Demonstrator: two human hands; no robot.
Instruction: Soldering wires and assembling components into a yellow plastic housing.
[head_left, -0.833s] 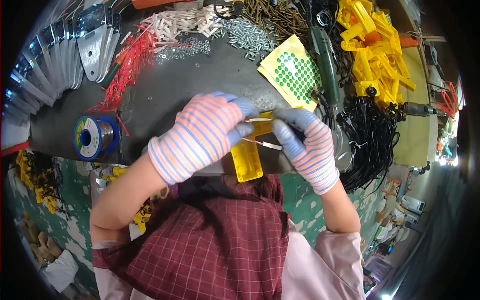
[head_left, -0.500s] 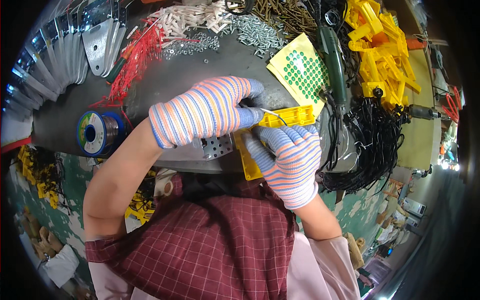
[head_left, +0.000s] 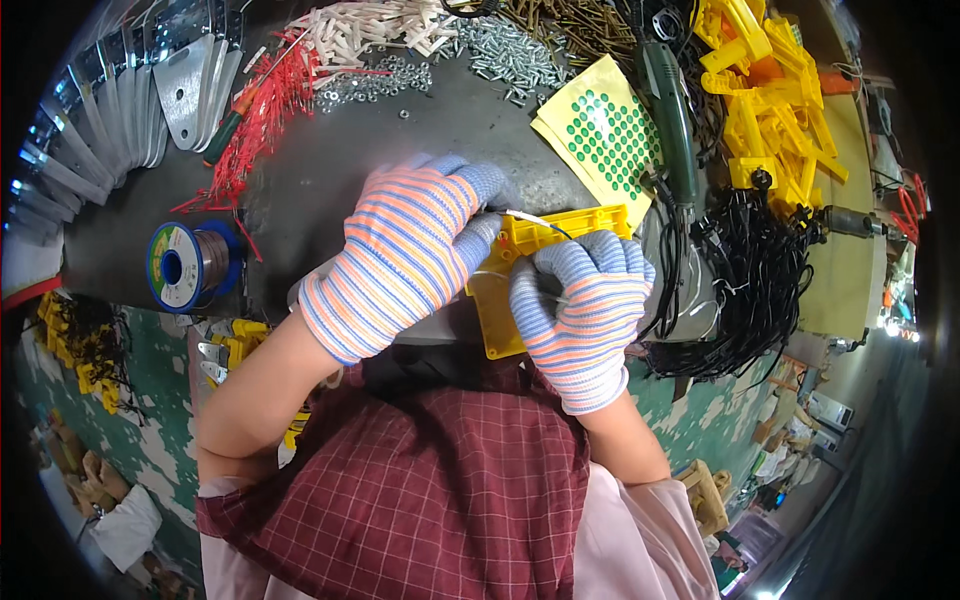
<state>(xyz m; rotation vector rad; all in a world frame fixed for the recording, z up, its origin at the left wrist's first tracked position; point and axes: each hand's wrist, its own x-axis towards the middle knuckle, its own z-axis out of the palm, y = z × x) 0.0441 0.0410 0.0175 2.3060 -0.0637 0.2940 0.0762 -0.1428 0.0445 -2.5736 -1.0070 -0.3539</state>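
- The dark surface (head_left: pixel 330 160) carries the work; the yellow housing (head_left: pixel 496 318) sits at its near edge, in front of the person and between the two hands.
- That housing shows two lengths: one stretches sideways to the right beyond the fingers, and the other points back toward the person. The right hand covers part of it, so its full outline cannot be told.
- The left hand (head_left: pixel 410 250) comes in from the left, its fingertips at the left end of the sideways length. Its grip looks pressed together, thumb and forefinger pinching the end of a white wire.
- The right hand (head_left: pixel 585 300) is nearer, bent over the housing and seeming to touch it from the near side. Its fingers are curled; whether its grip pinches anything is hidden.
- The white wire (head_left: pixel 525 217) lies just right of the left fingertips, its long axis slanting rightward and slightly toward the person, nearly along the sideways length. Its darker far end reaches the right fingertips, so it bridges both hands.
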